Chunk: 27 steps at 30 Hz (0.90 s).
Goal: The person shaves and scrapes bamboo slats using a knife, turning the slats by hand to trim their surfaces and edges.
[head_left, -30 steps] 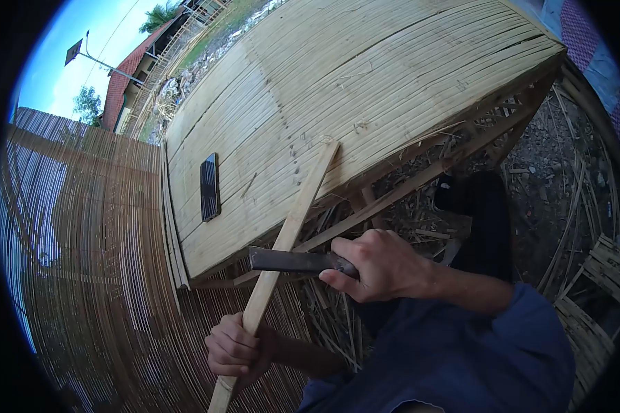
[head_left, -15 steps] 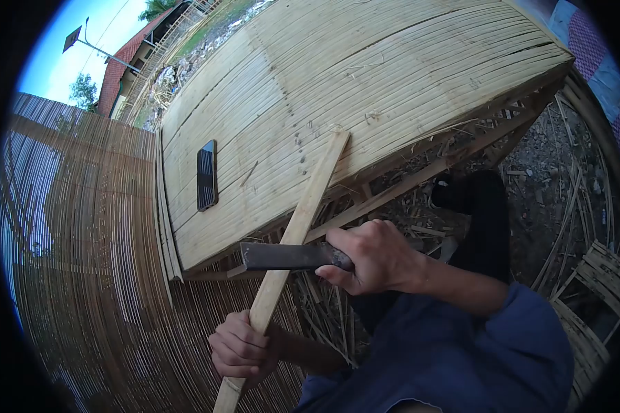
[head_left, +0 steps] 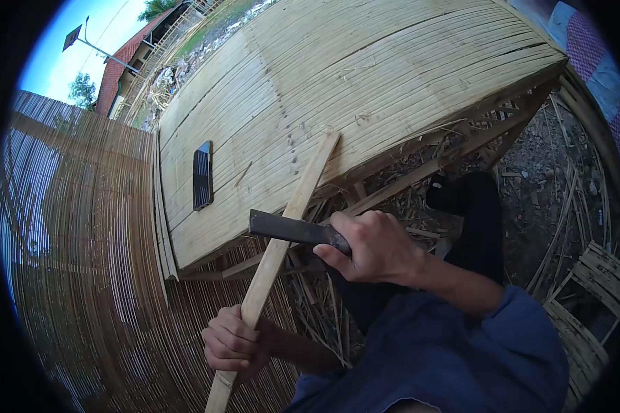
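A long pale bamboo strip (head_left: 266, 270) slants from the bottom of the view up to the edge of a slatted bamboo table (head_left: 393, 76), its far end resting on the tabletop. My left hand (head_left: 232, 344) is wrapped round the strip's lower part. In my right hand (head_left: 379, 249) is the handle of a broad dark blade (head_left: 286, 228), which lies across the strip around its middle and points left. Small shavings are on the table near the strip's far end.
A dark phone (head_left: 202, 175) lies on the table's left part. To the left stands a woven bamboo screen (head_left: 83, 227). Bamboo scraps (head_left: 558, 213) litter the ground at the right, near a slatted bamboo piece (head_left: 603, 282). A dark-clothed leg (head_left: 479, 227) is below the table edge.
My right hand and the blade have moved up along the strip, and the blade's tip now tilts upward. My left hand keeps its grip on the strip. The view has shifted slightly.
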### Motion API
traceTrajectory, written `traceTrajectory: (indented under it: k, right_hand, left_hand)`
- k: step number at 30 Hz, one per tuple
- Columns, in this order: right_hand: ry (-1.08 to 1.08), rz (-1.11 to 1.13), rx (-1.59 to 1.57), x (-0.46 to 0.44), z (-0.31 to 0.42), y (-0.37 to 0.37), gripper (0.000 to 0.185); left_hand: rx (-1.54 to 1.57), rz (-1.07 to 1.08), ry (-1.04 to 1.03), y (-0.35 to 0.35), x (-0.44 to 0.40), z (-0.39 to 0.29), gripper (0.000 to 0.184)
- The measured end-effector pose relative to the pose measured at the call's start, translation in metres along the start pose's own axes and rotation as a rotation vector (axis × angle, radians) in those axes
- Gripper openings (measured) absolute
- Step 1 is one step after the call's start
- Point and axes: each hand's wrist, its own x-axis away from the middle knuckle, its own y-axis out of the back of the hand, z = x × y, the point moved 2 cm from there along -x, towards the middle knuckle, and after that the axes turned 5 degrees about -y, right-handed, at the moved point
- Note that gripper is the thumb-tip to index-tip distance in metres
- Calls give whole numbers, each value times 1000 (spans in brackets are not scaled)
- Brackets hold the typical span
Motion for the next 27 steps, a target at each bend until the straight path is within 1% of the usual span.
traceTrajectory:
  k: [1,3,4,5,6,8,9,12,13,16,17,19,20,21,24,25,27]
  right_hand:
    - [40,62,5,3,10,1,61]
    - [108,164,-46,10,25,-1,55]
    - [146,214,-74,12,29,-3,53]
    - [153,198,-68,7,23,-4,53]
    - [99,171,-84,1,13,-4,54]
    - [-1,119,-108,-9,-4,0,54]
    - [-10,112,-87,-7,0,2,54]
    - [105,122,10,5,15,3,58]
    - [120,135,-61,3,10,1,59]
    - [19,82,-40,-18,-15,6,62]
    - [28,51,28,-16,-11,5,63]
    - [71,133,53,-6,5,8,57]
    - [90,174,60,-2,12,7,54]
    - [132,158,-6,-2,12,5,54]
    - [10,91,-26,-26,-16,3,57]
    - [-9,72,-2,-27,-13,5,57]
    - [81,114,29,-9,6,9,56]
  left_hand:
    - [27,5,1,-1,-1,0,35]
    - [54,43,36,-3,-4,-1,36]
    - [40,19,34,-3,-4,0,35]
    - [25,-6,34,-4,-4,0,35]
    - [13,-33,28,-4,-4,0,35]
    - [24,-9,35,3,-2,-1,36]
    - [32,3,44,5,-1,-2,36]
    - [43,54,51,7,-2,-6,37]
    - [64,51,54,6,-2,-6,37]
    - [0,33,54,8,-1,-4,35]
    - [0,35,51,6,0,-7,35]
    - [18,41,43,8,-1,-7,35]
    - [35,46,49,8,-2,-5,35]
    - [48,52,48,7,-3,-2,34]
    - [18,6,37,14,-2,-4,35]
    - [8,-18,24,13,-1,-2,35]
    - [25,26,31,5,0,-3,35]
